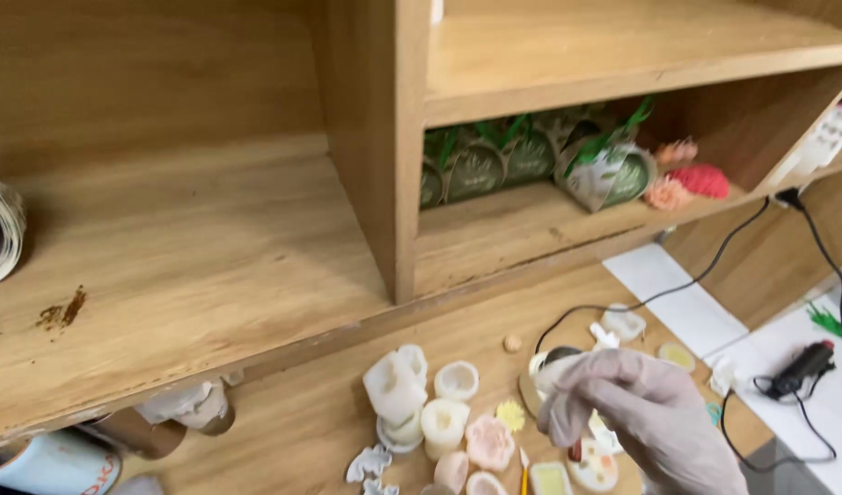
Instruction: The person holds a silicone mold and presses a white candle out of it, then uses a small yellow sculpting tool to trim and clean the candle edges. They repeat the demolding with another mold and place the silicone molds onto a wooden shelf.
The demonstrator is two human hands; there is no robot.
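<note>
Only your gloved right hand (645, 417) shows, low over the worktop (292, 431), its grip closed round a small rounded thing I can't make out. White moulds (421, 399) sit just left of it, the pink flower (489, 442) nearest.

A gloved right hand (643, 417) hovers over the tabletop (302, 431), fingers (567, 417) curled near a small round cup (554, 362). White silicone moulds (398, 385) cluster to its left; wrapped green packets (531, 156) fill the far shelf (522, 225).
</note>
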